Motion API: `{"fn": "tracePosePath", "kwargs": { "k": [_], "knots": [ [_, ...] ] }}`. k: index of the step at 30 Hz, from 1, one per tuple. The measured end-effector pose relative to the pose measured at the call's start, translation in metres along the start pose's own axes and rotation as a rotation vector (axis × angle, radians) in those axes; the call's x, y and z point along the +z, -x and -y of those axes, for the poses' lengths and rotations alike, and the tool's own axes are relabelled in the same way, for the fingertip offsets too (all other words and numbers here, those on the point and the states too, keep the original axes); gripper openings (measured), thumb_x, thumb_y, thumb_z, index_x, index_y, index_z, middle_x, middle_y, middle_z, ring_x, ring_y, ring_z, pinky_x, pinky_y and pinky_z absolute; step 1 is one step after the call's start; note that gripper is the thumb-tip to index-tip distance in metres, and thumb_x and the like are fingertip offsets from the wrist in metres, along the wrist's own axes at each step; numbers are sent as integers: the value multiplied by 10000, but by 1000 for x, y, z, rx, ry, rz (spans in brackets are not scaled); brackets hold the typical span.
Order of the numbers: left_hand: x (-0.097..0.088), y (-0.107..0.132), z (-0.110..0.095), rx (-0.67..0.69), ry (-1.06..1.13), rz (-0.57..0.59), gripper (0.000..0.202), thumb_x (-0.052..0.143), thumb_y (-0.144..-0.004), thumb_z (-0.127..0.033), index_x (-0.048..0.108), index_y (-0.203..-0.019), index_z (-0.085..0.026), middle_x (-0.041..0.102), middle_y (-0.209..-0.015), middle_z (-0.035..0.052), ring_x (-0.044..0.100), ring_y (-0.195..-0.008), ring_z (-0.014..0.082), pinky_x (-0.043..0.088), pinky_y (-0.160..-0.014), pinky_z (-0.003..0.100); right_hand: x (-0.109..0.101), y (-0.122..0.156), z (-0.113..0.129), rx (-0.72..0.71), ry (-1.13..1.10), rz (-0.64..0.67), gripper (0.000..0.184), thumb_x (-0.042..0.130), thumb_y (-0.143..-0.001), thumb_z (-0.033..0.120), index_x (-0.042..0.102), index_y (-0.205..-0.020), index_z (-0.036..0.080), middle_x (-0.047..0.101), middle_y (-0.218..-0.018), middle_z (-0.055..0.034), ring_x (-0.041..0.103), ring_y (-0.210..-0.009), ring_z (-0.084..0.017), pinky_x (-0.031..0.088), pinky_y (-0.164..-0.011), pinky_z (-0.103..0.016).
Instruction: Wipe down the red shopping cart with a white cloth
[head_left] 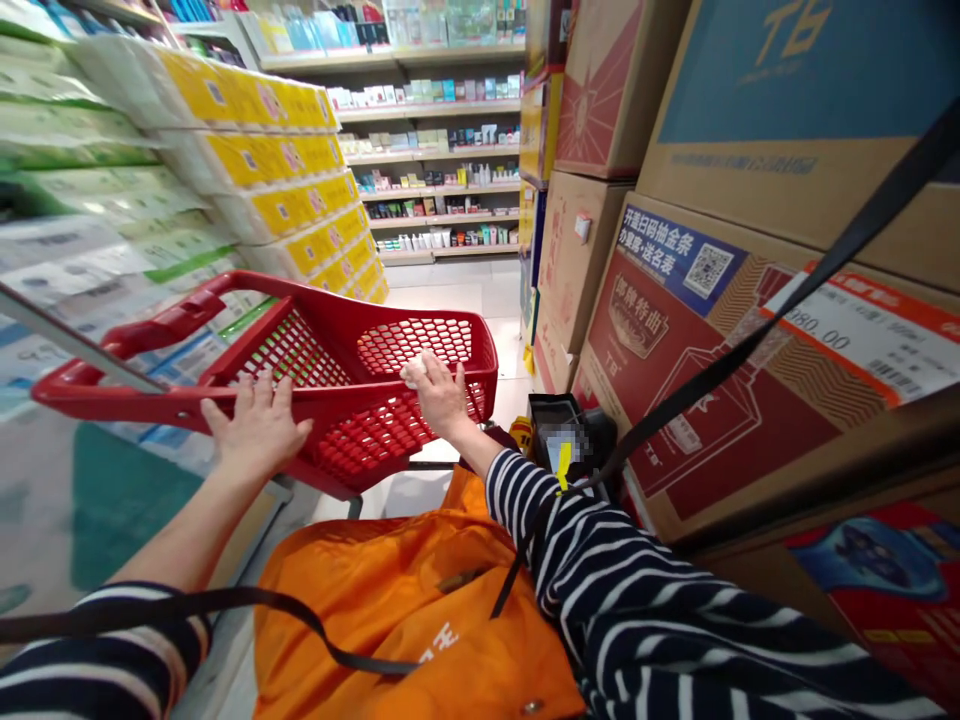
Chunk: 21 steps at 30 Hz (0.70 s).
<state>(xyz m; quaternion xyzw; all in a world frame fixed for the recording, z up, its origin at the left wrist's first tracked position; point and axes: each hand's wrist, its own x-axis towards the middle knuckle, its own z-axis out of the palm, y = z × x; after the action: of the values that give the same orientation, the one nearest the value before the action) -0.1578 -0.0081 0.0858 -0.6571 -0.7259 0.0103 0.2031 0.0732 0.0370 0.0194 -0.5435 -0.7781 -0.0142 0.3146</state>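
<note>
A red plastic shopping basket [375,350] on a trolley frame stands in front of me, tilted, its mesh walls showing. My left hand [255,425] rests on the basket's near rim beside the red handle [150,330], fingers stretched forward and apart. My right hand [439,395] reaches inside the basket and presses a small white cloth or wad [414,370] against the mesh wall, fingers closed over it. Both sleeves are dark with white stripes, and an orange apron [405,600] covers my front.
Stacked cardboard cartons [675,300] with red print crowd the right side. Packs of tissue in yellow and green wrap [277,160] fill the left shelves. An aisle of pale floor [450,290] leads to far shelves of bottles. A black strap [750,340] crosses the view.
</note>
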Motion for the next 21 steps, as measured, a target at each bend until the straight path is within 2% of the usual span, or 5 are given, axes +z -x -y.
{"fn": "tracePosePath", "kwargs": {
  "k": [4, 7, 13, 16, 21],
  "knots": [
    [8, -1, 5, -8, 33, -42, 603, 382, -804, -364, 311, -1335, -88, 246, -1449, 159, 127, -1333, 290, 100, -998, 637, -12, 15, -49, 200, 11, -79, 484, 389, -842, 158, 378, -1322, 219, 273, -1441, -94, 247, -1295, -230, 81, -1054, -530],
    [7, -1, -3, -22, 79, -68, 612, 402, -798, -366, 323, -1328, -68, 251, -1442, 178, 146, -1330, 305, 85, -999, 643, -14, 21, -64, 294, 5, -127, 515, 392, -821, 150, 366, -1335, 175, 299, -1427, -111, 248, -1297, -229, 94, -1062, -497],
    [-19, -11, -76, 145, 338, -146, 556, 318, -847, -335, 298, -1361, -123, 253, -1451, 142, 226, -1329, 250, 69, -1065, 555, 3, 1, -7, 79, -87, -63, 563, 436, -797, 169, 331, -1345, 93, 312, -1422, -109, 221, -1314, -207, 107, -1079, -445],
    [-22, -22, -112, 254, 481, -69, 497, 255, -866, -297, 343, -1339, -172, 360, -1406, 106, 337, -1279, 220, 124, -1064, 541, 8, -6, 18, 14, -145, -5, 578, 435, -814, 202, 295, -1363, 88, 336, -1409, -111, 245, -1308, -180, 122, -1089, -397],
    [-10, -26, -136, 126, 573, -38, 445, 271, -880, -376, 470, -1228, -182, 523, -1269, 107, 486, -1137, 242, 185, -1027, 586, -3, 6, 4, 72, -154, -80, 633, 463, -799, 256, 264, -1375, 86, 332, -1405, -143, 227, -1318, -209, 86, -1085, -449]
  ]
}}
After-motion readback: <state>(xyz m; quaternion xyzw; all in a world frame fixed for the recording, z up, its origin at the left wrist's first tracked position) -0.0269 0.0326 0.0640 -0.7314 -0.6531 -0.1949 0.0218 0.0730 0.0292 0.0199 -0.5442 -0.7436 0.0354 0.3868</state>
